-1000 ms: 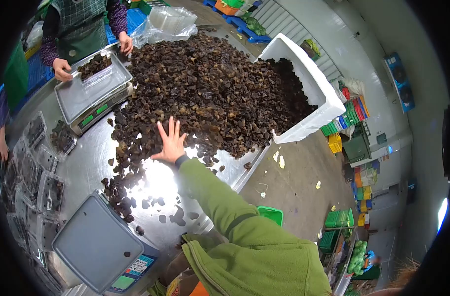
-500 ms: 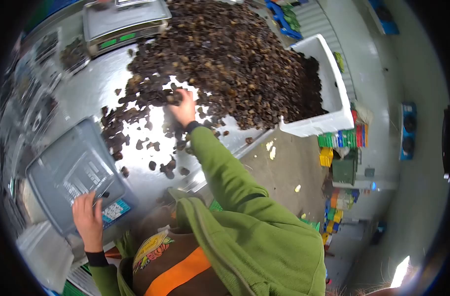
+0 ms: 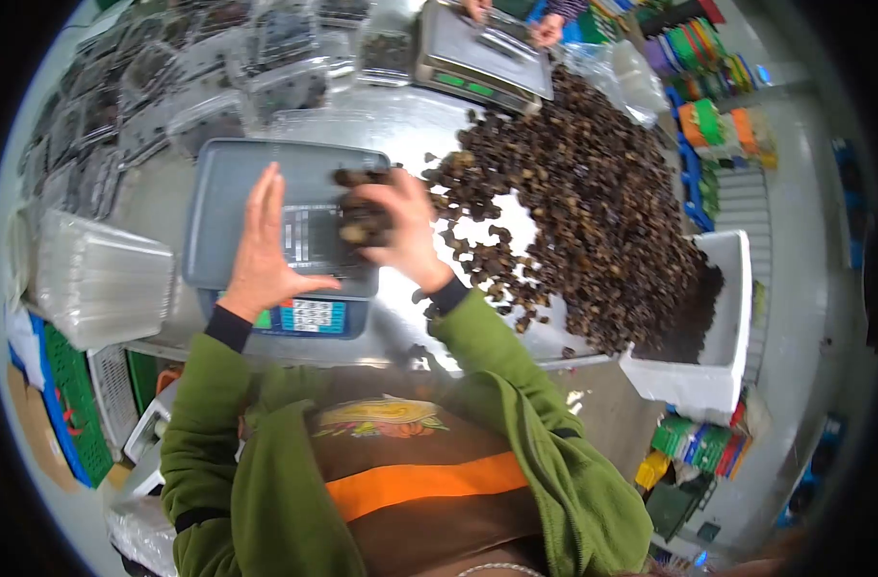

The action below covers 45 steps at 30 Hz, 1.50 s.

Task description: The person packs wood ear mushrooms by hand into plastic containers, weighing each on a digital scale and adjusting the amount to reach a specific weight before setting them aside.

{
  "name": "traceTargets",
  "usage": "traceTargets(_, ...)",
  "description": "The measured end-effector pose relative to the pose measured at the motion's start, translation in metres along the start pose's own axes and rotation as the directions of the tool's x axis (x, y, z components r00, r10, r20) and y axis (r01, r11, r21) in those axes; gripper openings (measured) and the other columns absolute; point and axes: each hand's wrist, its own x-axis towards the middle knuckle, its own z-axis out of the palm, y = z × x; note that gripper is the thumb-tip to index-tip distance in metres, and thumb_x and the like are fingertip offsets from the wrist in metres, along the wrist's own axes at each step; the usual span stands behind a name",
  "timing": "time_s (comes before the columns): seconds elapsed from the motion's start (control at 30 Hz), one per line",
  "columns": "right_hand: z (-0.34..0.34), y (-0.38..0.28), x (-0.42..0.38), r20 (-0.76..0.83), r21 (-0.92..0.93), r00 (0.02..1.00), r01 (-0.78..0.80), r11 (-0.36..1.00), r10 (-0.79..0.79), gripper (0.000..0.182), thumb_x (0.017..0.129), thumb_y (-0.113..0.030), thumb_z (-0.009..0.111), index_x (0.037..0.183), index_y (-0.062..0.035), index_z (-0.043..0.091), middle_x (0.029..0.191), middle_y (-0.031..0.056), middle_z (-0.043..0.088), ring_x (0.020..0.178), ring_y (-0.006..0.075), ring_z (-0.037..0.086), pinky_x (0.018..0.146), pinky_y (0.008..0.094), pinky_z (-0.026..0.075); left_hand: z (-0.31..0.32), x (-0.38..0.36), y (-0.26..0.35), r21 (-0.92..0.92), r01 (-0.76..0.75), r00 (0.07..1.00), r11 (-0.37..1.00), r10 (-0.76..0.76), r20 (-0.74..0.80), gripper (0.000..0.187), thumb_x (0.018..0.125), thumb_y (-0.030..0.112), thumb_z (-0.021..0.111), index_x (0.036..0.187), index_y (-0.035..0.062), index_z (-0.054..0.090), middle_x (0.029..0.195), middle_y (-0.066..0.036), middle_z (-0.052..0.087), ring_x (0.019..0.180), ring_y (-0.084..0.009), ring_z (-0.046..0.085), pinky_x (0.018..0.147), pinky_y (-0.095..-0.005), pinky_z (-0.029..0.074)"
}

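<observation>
My right hand is closed around a handful of small dark brown mushrooms, blurred by motion, above the grey scale. A clear plastic punnet seems to lie on the scale's platform; its outline is faint. My left hand is at the punnet's left side, fingers stretched upward and thumb out, holding nothing. Below it is the scale's keypad. To the right, a large heap of the same mushrooms covers the metal table, with loose ones along its near edge.
A tipped white foam box stands at the heap's right. Nested clear punnets lie at left, and several filled punnets spread behind. At a second scale, another person's hands handle a clear container. Green crates stand lower left.
My view has turned toward the scale. My right hand has moved from the heap to over the scale, carrying mushrooms. My left hand has moved up beside the punnet.
</observation>
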Motion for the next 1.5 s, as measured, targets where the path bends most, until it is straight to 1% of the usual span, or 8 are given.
traceTargets(0.13,0.036,-0.023,0.016,0.307,-0.068,0.951,0.059,0.996,-0.036,0.071,0.054,-0.013,0.084,0.12,-0.0204,0.06,0.13,0.0154,0.047,0.114,0.04,0.052,0.093,0.0475,0.05,0.005,0.0,-0.01,-0.079,0.127,0.99,0.989,-0.121,0.075,0.136,0.046,0.037,0.096,0.154,0.0082,0.018,0.155,-0.019,0.027,0.141,-0.0388,0.031,0.115,-0.046,0.032)
traceTargets(0.33,0.029,-0.013,0.013,0.384,0.003,0.923,0.033,0.999,-0.031,0.073,0.058,-0.011,0.082,0.127,-0.0172,0.06,0.141,0.0191,0.042,0.122,0.0444,0.047,0.102,0.0477,0.046,0.014,-0.006,-0.007,-0.092,0.227,0.971,0.969,-0.218,0.102,0.115,0.053,0.032,0.094,0.148,0.0076,0.034,0.145,-0.018,0.041,0.136,-0.0374,0.039,0.111,-0.0448,0.038)
traceTargets(0.47,0.016,0.004,0.026,0.181,0.112,0.982,-0.066,0.992,0.045,0.022,0.078,-0.005,0.074,0.1,-0.0072,0.074,0.1,0.0121,0.068,0.081,0.0264,0.068,0.074,0.0336,0.056,0.023,-0.003,-0.007,0.03,0.217,0.976,0.976,-0.217,0.01,0.105,0.058,0.033,0.091,0.145,0.0072,0.039,0.14,-0.017,0.045,0.131,-0.0363,0.042,0.11,-0.0462,0.037)
traceTargets(0.8,-0.032,0.065,-0.023,-0.052,0.525,0.829,-0.452,0.721,0.557,0.015,0.09,-0.009,0.07,0.102,0.0,0.071,0.088,0.0022,0.07,0.079,0.0064,0.063,0.07,0.0221,0.052,-0.019,-0.023,-0.011,0.142,0.216,0.976,0.966,-0.212,-0.046,0.128,0.045,0.045,0.093,0.151,0.0102,0.032,0.146,-0.016,0.039,0.139,-0.0383,0.03,0.116,-0.0505,0.028)
traceTargets(1.0,-0.032,0.043,-0.029,-0.024,0.44,0.834,-0.487,0.754,0.552,0.017,0.09,-0.009,0.07,0.103,0.0006,0.07,0.087,0.0027,0.07,0.077,0.0067,0.063,0.069,0.0227,0.052,-0.05,-0.05,-0.027,0.18,0.354,0.927,0.918,-0.318,-0.201,0.119,0.055,0.042,0.092,0.152,0.0086,0.031,0.143,-0.019,0.041,0.133,-0.0369,0.039,0.11,-0.0489,0.034)
traceTargets(1.2,0.023,-0.025,0.01,-0.042,-0.014,0.966,-0.256,0.967,0.255,0.033,0.08,-0.03,0.076,0.101,-0.0045,0.068,0.091,0.0155,0.068,0.079,0.0312,0.067,0.07,0.0405,0.054,-0.058,-0.039,-0.04,-0.011,0.442,0.825,0.897,-0.41,-0.389,0.086,0.082,0.036,0.08,0.148,0.0049,0.035,0.138,-0.017,0.046,0.129,-0.03,0.046,0.107,-0.0447,0.038)
traceTargets(1.27,0.041,-0.037,0.021,-0.011,-0.254,0.98,-0.193,0.948,0.197,0.036,0.078,-0.031,0.078,0.102,-0.0056,0.07,0.088,0.0084,0.069,0.071,0.0253,0.067,0.066,0.0365,0.053,-0.049,-0.024,-0.048,-0.211,0.479,0.749,0.852,-0.522,-0.408,0.069,0.089,0.032,0.073,0.144,0.0031,0.041,0.137,-0.019,0.047,0.126,-0.0281,0.049,0.103,-0.0419,0.042)
traceTargets(1.5,-0.035,-0.037,0.02,-0.217,-0.174,0.95,-0.265,0.948,0.226,0.008,0.075,-0.012,0.075,0.082,-0.009,0.071,0.069,0.0051,0.067,0.061,0.0152,0.065,0.057,0.0292,0.052,-0.03,0.008,-0.066,-0.38,0.514,0.725,0.769,-0.626,-0.287,0.06,0.093,0.037,0.068,0.136,0.0001,0.05,0.134,-0.022,0.049,0.123,-0.0283,0.052,0.099,-0.0392,0.046)
